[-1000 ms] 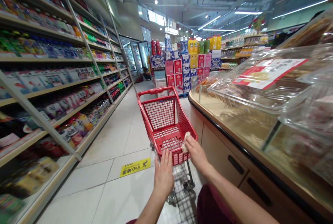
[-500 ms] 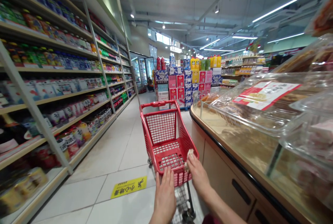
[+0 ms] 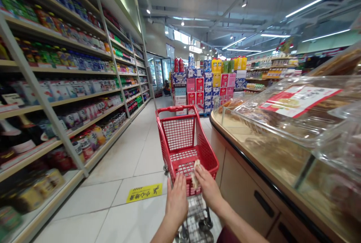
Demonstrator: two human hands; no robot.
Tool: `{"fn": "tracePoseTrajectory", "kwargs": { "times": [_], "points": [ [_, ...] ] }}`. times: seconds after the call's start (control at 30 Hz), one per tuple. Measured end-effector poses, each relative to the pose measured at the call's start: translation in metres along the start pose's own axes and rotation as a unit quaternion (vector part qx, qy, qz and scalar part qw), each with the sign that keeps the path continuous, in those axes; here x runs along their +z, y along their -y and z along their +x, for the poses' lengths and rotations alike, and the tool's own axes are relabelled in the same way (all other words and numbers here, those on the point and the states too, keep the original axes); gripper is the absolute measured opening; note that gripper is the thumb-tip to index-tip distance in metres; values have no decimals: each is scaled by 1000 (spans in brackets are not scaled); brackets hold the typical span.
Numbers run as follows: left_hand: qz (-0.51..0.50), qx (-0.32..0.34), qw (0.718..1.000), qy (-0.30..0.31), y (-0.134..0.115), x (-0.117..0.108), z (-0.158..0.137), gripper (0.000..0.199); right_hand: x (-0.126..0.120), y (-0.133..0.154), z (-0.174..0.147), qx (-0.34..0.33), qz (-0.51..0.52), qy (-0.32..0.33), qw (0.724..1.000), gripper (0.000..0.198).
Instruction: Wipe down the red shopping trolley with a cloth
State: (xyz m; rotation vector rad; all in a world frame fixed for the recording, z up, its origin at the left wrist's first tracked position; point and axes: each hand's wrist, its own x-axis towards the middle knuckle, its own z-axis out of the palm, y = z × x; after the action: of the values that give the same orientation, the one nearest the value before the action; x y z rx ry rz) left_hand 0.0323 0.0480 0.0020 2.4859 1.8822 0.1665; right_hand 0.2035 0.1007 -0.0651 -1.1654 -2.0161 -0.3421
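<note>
Tiled floor [image 3: 143, 160]. Near end of shopping cart [image 3: 194, 151]: left hand [image 3: 177, 197], right hand [image 3: 208, 186] over cloth [image 3: 194, 181]; fingers mostly together. Cloth likely soft, light; grip bunched.

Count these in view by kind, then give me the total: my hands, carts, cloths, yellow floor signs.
Hands: 2 (left hand, right hand)
Cart: 1
Cloth: 1, under the right hand's fingers
Yellow floor sign: 1
Total: 5
</note>
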Motion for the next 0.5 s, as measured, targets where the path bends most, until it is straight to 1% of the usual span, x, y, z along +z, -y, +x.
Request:
{"fn": "tracePoseTrajectory", "kwargs": {
  "times": [0.1,0.13,0.17,0.3,0.33,0.37,0.47,0.5],
  "points": [
    [19,9,1000,-7,1,3,-2,58,-5,-10,-1,71,-28,-31,997,39],
    [27,13,1000,-9,1,5,-2,58,-5,-10,-3,80,-30,-38,996,39],
    [33,15,999,-12,0,7,-2,59,-4,-7,-5,73,-25,-38,996,39],
    [32,18,999,-31,-2,17,-2,61,-2,11,-6,-23,17,0,1000,39],
    [33,22,999,-38,-1,18,-2,61,-5,10,-5,-27,16,4,1000,39],
    [37,25,998,-44,0,19,-2,62,-8,8,-4,-13,8,2,1000,40],
    [47,25,997,-55,3,18,-1,62,-15,-1,-2,68,-24,-23,997,41],
    [48,20,997,-53,3,17,0,62,-15,1,-3,78,-23,-25,996,41]
  ]
}}
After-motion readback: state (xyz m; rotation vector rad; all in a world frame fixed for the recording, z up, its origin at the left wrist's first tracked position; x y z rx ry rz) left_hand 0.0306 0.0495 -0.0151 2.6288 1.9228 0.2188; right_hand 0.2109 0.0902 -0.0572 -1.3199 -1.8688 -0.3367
